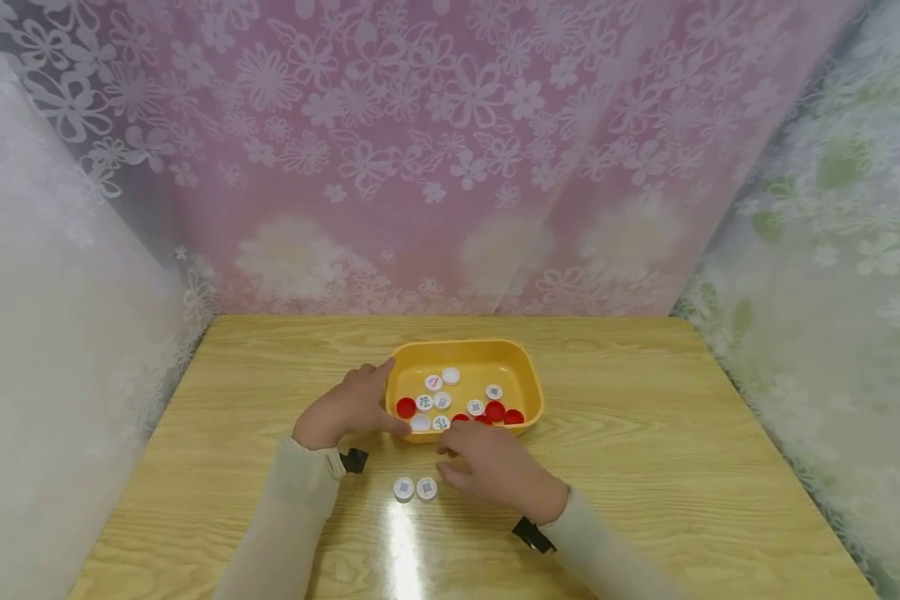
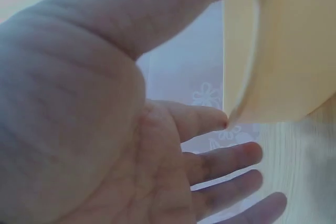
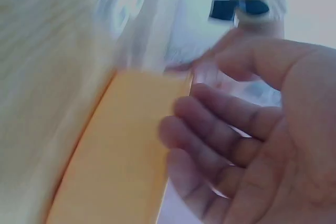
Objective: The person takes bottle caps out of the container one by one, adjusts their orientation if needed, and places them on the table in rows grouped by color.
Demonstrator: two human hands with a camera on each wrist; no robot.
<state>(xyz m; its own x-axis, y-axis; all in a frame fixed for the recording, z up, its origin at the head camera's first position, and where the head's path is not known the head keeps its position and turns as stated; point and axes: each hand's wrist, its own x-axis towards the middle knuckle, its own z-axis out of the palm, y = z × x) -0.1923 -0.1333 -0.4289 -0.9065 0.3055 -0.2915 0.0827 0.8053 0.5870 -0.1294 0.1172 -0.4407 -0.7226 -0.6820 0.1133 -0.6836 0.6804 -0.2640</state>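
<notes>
A yellow plastic tray (image 1: 528,392) holds red and white round caps, several of the white ones bearing small printed marks. My left hand (image 1: 348,407) spans the tray's left end, thumb and index finger gripping its rim while the other fingers stay extended. Over the near rim, right of the middle, my right hand (image 1: 498,468) has loosely curled fingers reaching toward the red caps (image 1: 495,412); nothing shows in its palm in the right wrist view. Two white caps, a left one (image 1: 404,488) and a right one (image 1: 427,488), lie side by side on the table before the tray.
The wooden table (image 1: 645,467) extends around the tray. A pink floral curtain (image 1: 450,208) hangs along the back edge, with pale curtains at both sides. A black strap (image 1: 534,535) sits at the right wrist. Light glares off the table in front of the two caps.
</notes>
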